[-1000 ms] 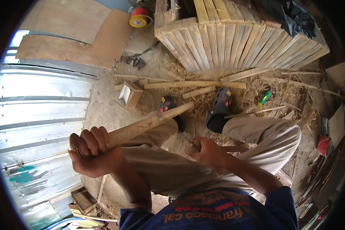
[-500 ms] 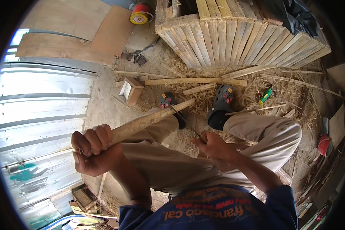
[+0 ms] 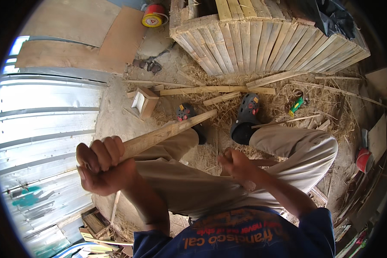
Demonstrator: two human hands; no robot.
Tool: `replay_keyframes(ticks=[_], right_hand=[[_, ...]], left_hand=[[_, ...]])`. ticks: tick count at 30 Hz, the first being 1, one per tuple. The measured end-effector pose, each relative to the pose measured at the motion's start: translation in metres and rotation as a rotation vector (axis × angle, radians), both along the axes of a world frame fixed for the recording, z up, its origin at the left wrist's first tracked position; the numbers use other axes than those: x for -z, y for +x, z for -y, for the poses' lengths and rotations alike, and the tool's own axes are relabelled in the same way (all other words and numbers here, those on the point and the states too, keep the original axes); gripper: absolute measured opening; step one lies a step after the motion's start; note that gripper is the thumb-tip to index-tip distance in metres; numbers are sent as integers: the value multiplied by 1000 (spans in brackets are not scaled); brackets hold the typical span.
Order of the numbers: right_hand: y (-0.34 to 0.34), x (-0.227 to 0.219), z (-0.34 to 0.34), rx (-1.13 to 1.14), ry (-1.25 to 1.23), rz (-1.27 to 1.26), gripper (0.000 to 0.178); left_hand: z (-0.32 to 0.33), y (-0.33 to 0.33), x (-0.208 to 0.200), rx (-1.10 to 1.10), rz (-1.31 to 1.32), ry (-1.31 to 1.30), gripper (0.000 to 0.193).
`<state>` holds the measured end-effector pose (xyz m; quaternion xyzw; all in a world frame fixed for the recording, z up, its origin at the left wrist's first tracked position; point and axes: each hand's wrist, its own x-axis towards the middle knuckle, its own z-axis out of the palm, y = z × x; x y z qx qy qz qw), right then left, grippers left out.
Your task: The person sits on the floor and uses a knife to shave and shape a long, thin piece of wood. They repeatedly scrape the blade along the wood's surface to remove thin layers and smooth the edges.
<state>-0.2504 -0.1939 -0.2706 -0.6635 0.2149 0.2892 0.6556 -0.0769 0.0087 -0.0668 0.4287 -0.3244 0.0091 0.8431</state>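
A person in plain tan trousers [image 3: 185, 185] holds a long, flat, pale-brown wooden strip [image 3: 172, 131] in the left hand [image 3: 102, 165], fingers wrapped tight around its near end. The strip slants over the left trouser leg, its far end near a dark-grey clog with small red ornaments [image 3: 185, 111]. The right hand [image 3: 238, 165] is curled closed, apart from the strip; what it grips, if anything, cannot be told.

Work on the strip appears under way: it is in one piece, darker patches mark its upper edge, and dry, straw-coloured fibres [image 3: 284, 98] litter the dusty brown floor [image 3: 112, 118]. How much shaping is done, or left, is unclear. A long, flat, yellowish wooden strip [image 3: 193, 90] lies beyond the feet, near a shorter pale wooden piece [image 3: 222, 98]; neither is in hand. Behind them stands a weathered structure of upright wooden slats [image 3: 262, 47], its front closely slatted.
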Motion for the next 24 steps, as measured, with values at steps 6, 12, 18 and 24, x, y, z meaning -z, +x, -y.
replay_keyframes(ticks=[6,12,18,24], right_hand=[[15,-55,-23,-92,39,217,55],[27,-65,-31,92,201,127,49],[26,-78,-30,-133,287,507,42],[29,-56,-37,67,150,147,42]], left_hand=[[0,-9,0,37,-1,25,38],[-13,-7,4,185,63,87,36],[-17,-11,10,195,90,150,35],[1,-6,1,104,51,24,33]])
